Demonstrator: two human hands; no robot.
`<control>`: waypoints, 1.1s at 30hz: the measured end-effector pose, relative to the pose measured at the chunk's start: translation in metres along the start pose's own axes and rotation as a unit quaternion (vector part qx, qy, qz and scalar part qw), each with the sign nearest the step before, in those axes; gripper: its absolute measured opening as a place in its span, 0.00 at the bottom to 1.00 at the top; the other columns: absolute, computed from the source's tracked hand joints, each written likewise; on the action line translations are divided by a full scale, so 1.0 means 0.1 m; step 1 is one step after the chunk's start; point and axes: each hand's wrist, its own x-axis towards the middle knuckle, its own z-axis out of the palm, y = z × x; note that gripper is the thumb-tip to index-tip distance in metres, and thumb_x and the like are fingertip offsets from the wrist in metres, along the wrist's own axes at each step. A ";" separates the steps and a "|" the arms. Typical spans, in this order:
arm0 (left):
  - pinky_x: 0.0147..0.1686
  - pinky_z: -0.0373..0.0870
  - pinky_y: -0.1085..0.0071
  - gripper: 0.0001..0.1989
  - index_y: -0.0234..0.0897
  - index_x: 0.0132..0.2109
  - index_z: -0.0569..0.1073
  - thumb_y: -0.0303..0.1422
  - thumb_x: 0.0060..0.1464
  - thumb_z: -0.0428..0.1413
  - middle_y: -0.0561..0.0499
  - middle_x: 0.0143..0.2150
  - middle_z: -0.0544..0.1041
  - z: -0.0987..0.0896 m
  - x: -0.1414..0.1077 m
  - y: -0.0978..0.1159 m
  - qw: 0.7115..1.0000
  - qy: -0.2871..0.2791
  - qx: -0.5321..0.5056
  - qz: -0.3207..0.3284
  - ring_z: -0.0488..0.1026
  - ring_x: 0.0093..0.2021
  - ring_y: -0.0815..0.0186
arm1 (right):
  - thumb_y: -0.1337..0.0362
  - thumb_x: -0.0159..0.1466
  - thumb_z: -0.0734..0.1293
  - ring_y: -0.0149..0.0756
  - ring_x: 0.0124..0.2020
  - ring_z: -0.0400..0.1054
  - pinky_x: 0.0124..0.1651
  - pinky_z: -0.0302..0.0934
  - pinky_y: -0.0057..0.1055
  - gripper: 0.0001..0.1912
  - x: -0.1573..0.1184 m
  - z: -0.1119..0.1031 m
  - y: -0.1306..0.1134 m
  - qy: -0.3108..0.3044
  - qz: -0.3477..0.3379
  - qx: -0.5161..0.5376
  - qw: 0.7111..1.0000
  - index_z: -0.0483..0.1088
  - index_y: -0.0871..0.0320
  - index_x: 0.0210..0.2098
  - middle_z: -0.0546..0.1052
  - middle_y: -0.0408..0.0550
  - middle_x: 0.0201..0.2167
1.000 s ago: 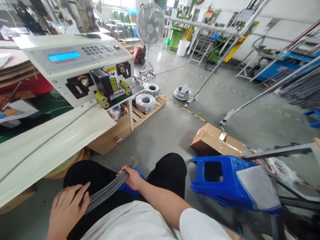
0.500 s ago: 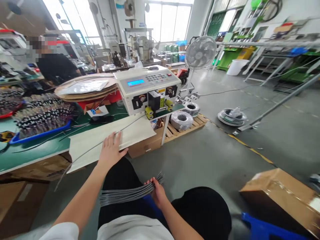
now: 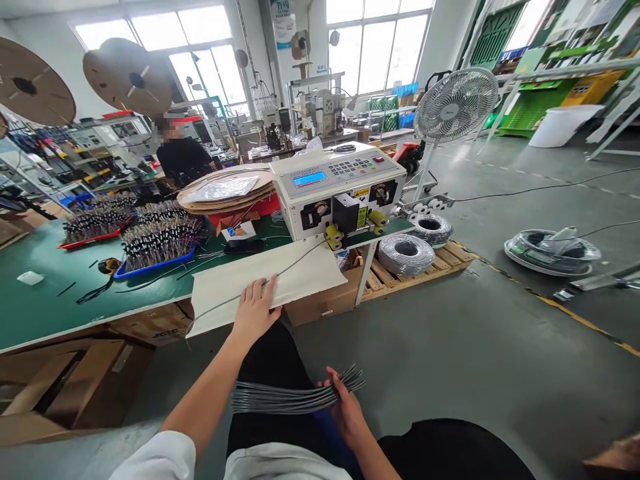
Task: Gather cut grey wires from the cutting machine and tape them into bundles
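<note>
My left hand (image 3: 256, 308) lies with fingers stretched out on a cream sheet (image 3: 300, 277), over a thin grey cable (image 3: 295, 263). The cable runs from the yellow-green rollers of a white wire-cutting machine (image 3: 345, 187) across the sheet to its left edge. Above my lap, my right hand (image 3: 343, 400) is closed around a bundle of grey cables (image 3: 280, 400). Their cut ends stick out just past my fingers on the right, and the bundle's left end is partly hidden behind my left forearm.
On the green table (image 3: 45, 307) stand a blue tray (image 3: 155, 267) of wired parts and stacked cardboard discs (image 3: 225, 190). Cable coils (image 3: 406, 253) rest on a pallet. A fan (image 3: 455, 107) stands behind. Cardboard boxes (image 3: 100, 387) lie below the table. A person (image 3: 184, 160) is farther back.
The view has turned left, so everything appears shifted right. The cable's free end sticks out less past the sheet's left edge. Both hands keep about the same pose.
</note>
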 end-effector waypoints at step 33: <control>0.45 0.62 0.62 0.14 0.46 0.53 0.74 0.31 0.63 0.50 0.49 0.42 0.76 0.11 -1.79 0.18 0.963 -0.186 -0.075 0.179 0.69 0.43 0.60 | 0.53 0.58 0.73 0.39 0.39 0.77 0.44 0.69 0.37 0.16 0.01 0.04 0.08 -0.013 -0.009 0.036 0.999 0.72 0.55 0.40 0.79 0.41 0.30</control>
